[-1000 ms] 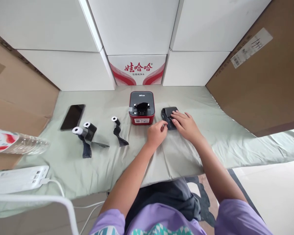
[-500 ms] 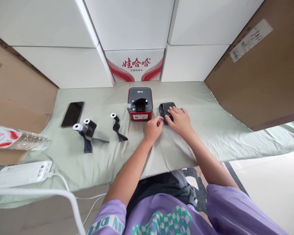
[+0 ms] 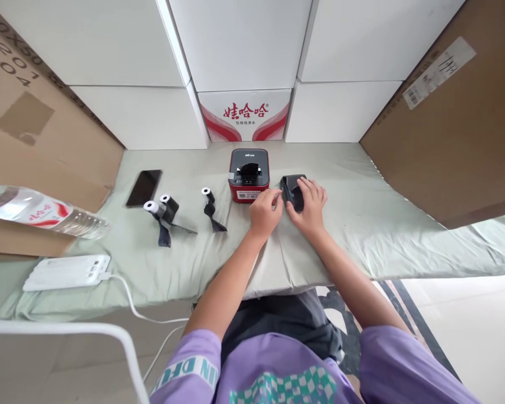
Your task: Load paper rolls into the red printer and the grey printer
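Note:
A small black device lies on the pale green cloth, just right of a red-and-black box-shaped printer. My right hand rests on top of the black device, fingers spread over it. My left hand is at the device's left edge, thumb and forefinger pinched together against it; what they pinch is too small to tell. Both forearms reach in from the bottom of the view.
Left of the printer lie small paper rolls with black strips, and a dark phone. A water bottle and white power strip lie at far left. White cartons and cardboard boxes wall the back and sides.
The view has shifted, so everything sits a little to the right in the picture. My hands stay on the black device, the right hand's fingers further over it.

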Demonstrator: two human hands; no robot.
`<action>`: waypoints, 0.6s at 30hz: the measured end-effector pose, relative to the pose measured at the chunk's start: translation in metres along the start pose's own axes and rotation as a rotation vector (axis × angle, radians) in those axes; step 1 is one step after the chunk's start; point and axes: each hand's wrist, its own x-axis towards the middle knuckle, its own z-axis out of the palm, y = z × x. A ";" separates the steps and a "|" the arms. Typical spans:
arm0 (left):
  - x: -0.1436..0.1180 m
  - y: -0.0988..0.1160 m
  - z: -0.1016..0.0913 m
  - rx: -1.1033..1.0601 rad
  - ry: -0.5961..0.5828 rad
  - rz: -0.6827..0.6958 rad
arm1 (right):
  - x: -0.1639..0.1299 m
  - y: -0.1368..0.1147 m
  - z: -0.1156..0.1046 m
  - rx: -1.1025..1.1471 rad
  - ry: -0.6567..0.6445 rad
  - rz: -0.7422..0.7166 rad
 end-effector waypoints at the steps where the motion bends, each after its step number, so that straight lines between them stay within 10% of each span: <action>1: 0.002 -0.001 -0.006 0.010 0.087 0.024 | -0.001 -0.005 -0.001 0.001 0.007 -0.005; 8: 0.042 -0.045 -0.032 -0.134 0.671 -0.427 | -0.010 -0.018 -0.004 0.145 0.050 -0.072; 12: 0.065 -0.069 -0.033 -0.628 0.578 -0.754 | -0.011 -0.020 -0.003 0.195 0.059 -0.122; 18: 0.081 -0.076 -0.038 -0.863 0.568 -0.844 | -0.010 -0.021 0.001 0.327 0.118 -0.281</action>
